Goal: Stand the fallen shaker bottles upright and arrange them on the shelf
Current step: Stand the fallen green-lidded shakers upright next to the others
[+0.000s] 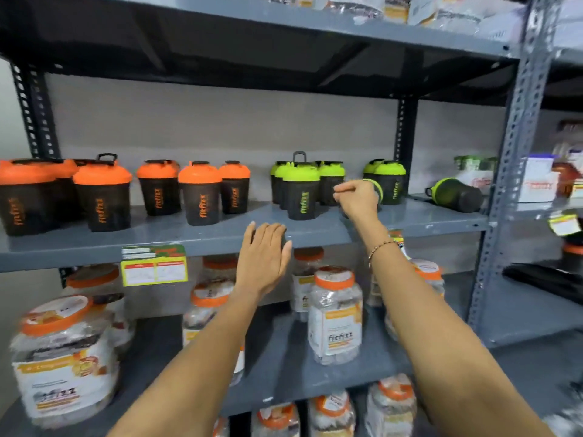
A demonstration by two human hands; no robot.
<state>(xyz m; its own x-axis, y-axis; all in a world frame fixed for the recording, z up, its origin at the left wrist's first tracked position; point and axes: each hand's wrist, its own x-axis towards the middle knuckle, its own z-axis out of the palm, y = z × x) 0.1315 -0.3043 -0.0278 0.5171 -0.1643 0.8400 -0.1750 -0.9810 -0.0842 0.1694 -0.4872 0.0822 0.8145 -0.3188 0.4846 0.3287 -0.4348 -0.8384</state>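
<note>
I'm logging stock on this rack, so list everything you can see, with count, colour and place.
Orange-lidded shakers: about seven, black bodies, upright, middle shelf left.
Green-lidded shakers: about seven, black bodies, upright, middle shelf centre-right.
Fallen shaker: one, green lid, on its side, far right.
Shelf: grey metal.
Jars: many, clear with orange lids, lower shelves.
Price label: one, yellow-green, shelf edge.
Left hand: open, at shelf edge.
Right hand: closed on a green-lidded shaker, mostly hidden.

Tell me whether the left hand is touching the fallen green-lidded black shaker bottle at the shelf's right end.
Apart. The head view shows the left hand at the shelf's front edge, far from that bottle.
</note>
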